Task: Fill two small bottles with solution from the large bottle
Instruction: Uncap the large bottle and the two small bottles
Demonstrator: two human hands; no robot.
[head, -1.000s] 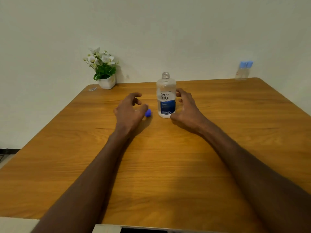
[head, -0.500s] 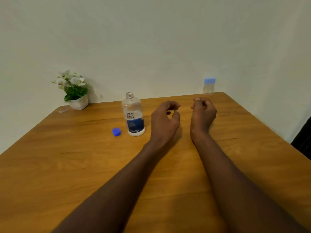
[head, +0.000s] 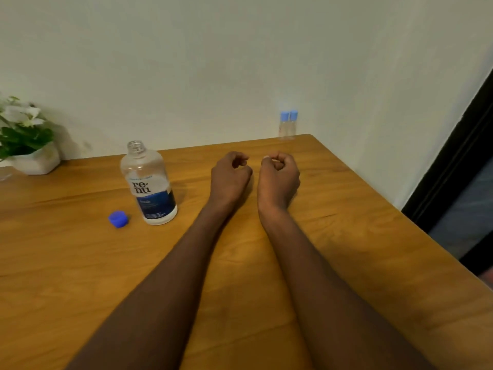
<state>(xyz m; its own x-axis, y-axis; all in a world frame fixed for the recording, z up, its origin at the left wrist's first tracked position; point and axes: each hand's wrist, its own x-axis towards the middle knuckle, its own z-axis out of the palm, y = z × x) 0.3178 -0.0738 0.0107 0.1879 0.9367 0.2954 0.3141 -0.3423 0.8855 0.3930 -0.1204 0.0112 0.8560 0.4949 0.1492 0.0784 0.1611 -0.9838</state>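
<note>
Wooden, honey-coloured table (head: 80, 263) carries a large clear plastic bottle with a white and dark blue label (head: 149, 185), standing upright and uncapped left of the hands, its neck open. Just beside its base, to the left, lies a small blue screw cap (head: 118, 218), close to the bottle but not touching it. Two small clear bottles with light blue caps (head: 288, 125) stand upright side by side at the far edge of the table, against the pale wall, well apart from the large bottle. Both bare forearms reach forward over the tabletop. Left hand (head: 230, 177) and right hand (head: 278, 178) sit near each other, each with its fingers curled inward into a loose fist, gripping nothing. A white pot of white flowers and green leaves (head: 29, 145) stands at the far left.
</note>
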